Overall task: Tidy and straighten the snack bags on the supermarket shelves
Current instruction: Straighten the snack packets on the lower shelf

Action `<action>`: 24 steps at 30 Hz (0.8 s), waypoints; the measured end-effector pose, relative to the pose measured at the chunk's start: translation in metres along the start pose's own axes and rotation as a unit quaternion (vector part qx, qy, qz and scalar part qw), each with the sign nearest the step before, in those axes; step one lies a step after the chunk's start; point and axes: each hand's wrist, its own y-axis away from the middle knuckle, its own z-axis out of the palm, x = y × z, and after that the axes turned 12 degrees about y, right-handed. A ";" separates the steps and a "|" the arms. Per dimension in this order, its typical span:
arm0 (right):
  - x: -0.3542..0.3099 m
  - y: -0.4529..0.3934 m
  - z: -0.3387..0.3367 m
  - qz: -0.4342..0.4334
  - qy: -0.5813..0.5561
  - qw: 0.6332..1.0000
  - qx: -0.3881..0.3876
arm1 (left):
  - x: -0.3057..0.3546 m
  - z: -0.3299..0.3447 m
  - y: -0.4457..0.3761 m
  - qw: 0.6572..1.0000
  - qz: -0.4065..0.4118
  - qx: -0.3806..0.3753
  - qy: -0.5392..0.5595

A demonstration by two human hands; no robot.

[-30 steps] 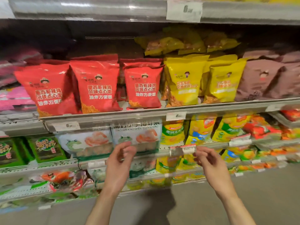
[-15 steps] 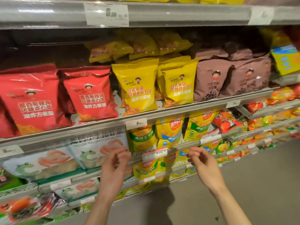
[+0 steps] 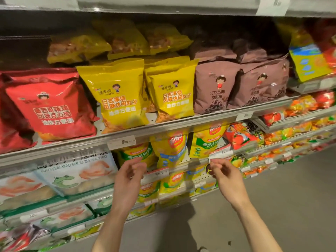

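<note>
1. Now shifting rightward along the shelves since a second ago: leaving the red bag (image 3: 52, 106) at the left of the view, bringing the two yellow bags (image 3: 118, 99) to the middle and the brown bags (image 3: 212, 88) fully into sight on the same shelf (image 3: 163, 128).
2. Carrying the left hand (image 3: 127, 179) along at the same height, in front of the lower shelf; keeping its fingers loosely curled, gripping nothing, hovering just beside a red-and-white price tag (image 3: 156, 174).
3. Keeping the right hand (image 3: 227, 180) level with it and well apart from it, fingers likewise loosely curled and holding nothing; reaching with the fingertips (image 3: 213, 161) to just beside another price tag (image 3: 221, 153), though touching it or not being too blurred to tell.
4. Hovering now in front of the yellow corn-snack bags (image 3: 171, 150) on the lower shelf, standing upright behind the rail, rather than in front of the green-and-white frog packs (image 3: 76, 175) further left.
5. Probably meaning a move on to the next stretch of shelf: leaving the red section behind and lining up for the yellow one.
6. Judging from here: facing upright yellow and brown bags in front, with looser yellow bags lying tilted and flat behind them, likely needing a push back or a straighten; nothing gripped yet, so still arriving, not yet handling.
</note>
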 end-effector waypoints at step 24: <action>0.076 -0.192 -0.046 -0.163 0.155 0.965 -0.137 | -0.061 0.135 -0.045 0.959 -0.003 0.261 -0.108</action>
